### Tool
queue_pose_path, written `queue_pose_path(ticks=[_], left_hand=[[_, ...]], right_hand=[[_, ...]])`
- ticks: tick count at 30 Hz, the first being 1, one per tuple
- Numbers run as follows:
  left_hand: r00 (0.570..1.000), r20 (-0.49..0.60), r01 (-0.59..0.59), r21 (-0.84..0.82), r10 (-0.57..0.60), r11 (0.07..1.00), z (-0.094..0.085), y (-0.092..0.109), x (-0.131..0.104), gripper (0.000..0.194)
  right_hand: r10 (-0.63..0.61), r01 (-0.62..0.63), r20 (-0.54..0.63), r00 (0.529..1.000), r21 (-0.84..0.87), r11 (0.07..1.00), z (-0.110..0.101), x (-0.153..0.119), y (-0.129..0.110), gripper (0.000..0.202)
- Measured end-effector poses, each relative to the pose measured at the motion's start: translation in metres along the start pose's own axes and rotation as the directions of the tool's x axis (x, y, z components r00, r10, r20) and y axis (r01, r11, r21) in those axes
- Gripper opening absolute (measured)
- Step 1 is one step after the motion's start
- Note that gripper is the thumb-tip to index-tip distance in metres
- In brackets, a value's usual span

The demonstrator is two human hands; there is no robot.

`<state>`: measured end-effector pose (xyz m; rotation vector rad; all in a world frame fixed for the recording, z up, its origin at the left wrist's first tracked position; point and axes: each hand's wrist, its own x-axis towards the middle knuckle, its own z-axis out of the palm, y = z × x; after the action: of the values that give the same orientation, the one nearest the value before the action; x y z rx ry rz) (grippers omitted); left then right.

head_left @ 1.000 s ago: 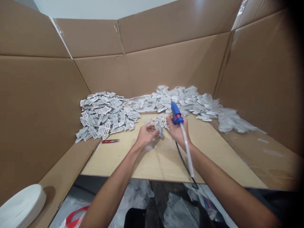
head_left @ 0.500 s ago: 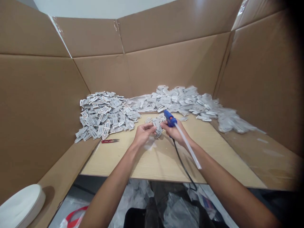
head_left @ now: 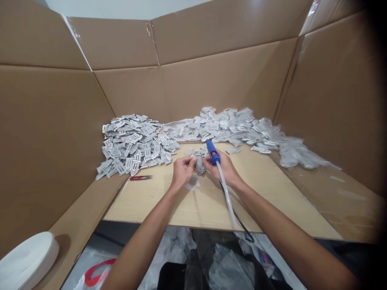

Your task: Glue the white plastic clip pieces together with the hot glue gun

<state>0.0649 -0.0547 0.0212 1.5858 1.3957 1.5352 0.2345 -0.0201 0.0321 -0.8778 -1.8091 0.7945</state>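
In the head view, with the middle of the worktop [head_left: 187,209] as the clock's centre, the left hand [head_left: 182,173] has its grip closed, thumb and fingers pinching a flat grey piece [head_left: 200,166] just towards 12 o'clock. The right hand [head_left: 225,167] has its grip wrapped round a blue glue gun [head_left: 212,153], thumb and forefinger at the piece's other side; whether they touch it is hard to tell. The gun's tail end points at the wearer, a translucent glue stick [head_left: 226,197] running out towards 5 o'clock beside a black cord [head_left: 248,235].

A big heap of grey pieces [head_left: 136,141] sits at 10 o'clock, showing dark and white patterns too small to read as lettering. Red snips [head_left: 140,177] lie at 9 o'clock, just on the near side of it. Bagged pieces [head_left: 238,125] in clear plastic spread from 12 to 2 o'clock against the cardboard walls [head_left: 223,80]. A lone piece [head_left: 233,151] lies at 1 o'clock.

Off the worktop, a round white object [head_left: 27,262] is between 8 and 9 o'clock, a red strap [head_left: 93,274] at 8, crumpled plastic [head_left: 229,270] at 6, and a packet with coloured print [head_left: 266,257], too blurred to read, at 5.
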Motion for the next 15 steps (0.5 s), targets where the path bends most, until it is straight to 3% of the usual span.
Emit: queue_pose_path(ticks=[4, 7, 11, 15], left_hand=[[0.989, -0.010, -0.142, 0.257, 0.150, 0.956, -0.001, 0.008, -0.003, 0.037], [0.974, 0.008, -0.216, 0.307, 0.225, 0.927, 0.000, 0.011, -0.004, 0.034], [0.975, 0.021, -0.221, 0.233, 0.223, 0.947, 0.000, 0.007, -0.001, 0.031], [0.996, -0.037, -0.083, -0.077, 0.081, 0.994, -0.004, 0.000, 0.008, 0.028]], right_hand=[[-0.014, 0.014, -0.006, 1.000, -0.041, 0.999, -0.002, -0.001, -0.003, 0.019], [-0.025, 0.025, -0.008, 1.000, -0.066, 0.998, -0.005, 0.000, -0.005, 0.018], [-0.033, 0.032, -0.009, 0.999, -0.070, 0.997, -0.005, 0.002, -0.003, 0.017], [-0.009, 0.009, -0.012, 1.000, -0.031, 0.999, -0.006, 0.004, -0.001, 0.016]])
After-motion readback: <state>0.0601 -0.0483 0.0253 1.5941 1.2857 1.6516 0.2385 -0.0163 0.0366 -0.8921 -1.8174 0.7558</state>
